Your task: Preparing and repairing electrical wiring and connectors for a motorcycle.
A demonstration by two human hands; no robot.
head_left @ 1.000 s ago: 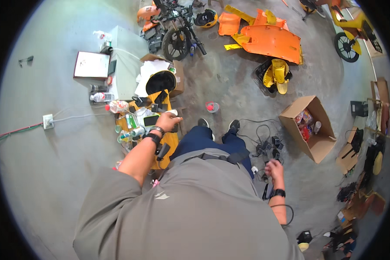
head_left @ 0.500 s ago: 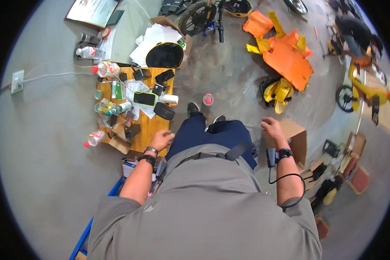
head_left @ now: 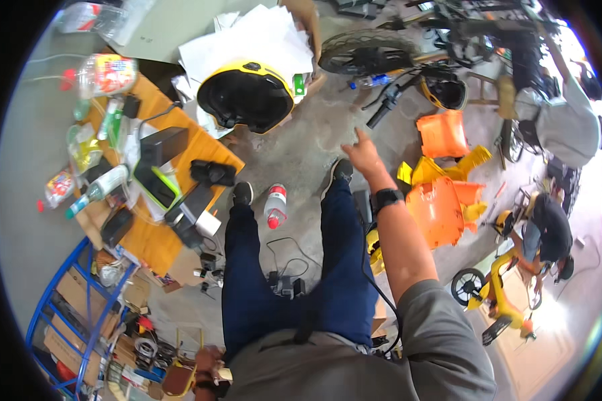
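Note:
My right hand (head_left: 366, 157) is stretched forward over the floor, index finger extended and nothing in its grasp. Nearest to it is the black handlebar grip (head_left: 381, 110) of a two-wheeler, with a visible gap between them. Down at my left side is my left hand (head_left: 209, 361), blurred and partly against my shirt; its fingers cannot be made out. Between my spread feet is a clear plastic bottle (head_left: 275, 204) with a red cap, touched by neither hand. A yellow helmet (head_left: 247, 100) with a black inside rests upturned on white papers.
A wooden table (head_left: 157, 244) at left carries bottles, black boxes and a phone-like device (head_left: 157, 187). A blue metal rack (head_left: 90, 314) stands near left. Orange panels (head_left: 435, 210) lie on the floor at right. Two people work farther right, near a yellow bike (head_left: 502, 287).
My view has turned and come closer to the helmet. The right arm has swung forward and inward, while the left hand has dropped back beside my hip. My legs have moved apart.

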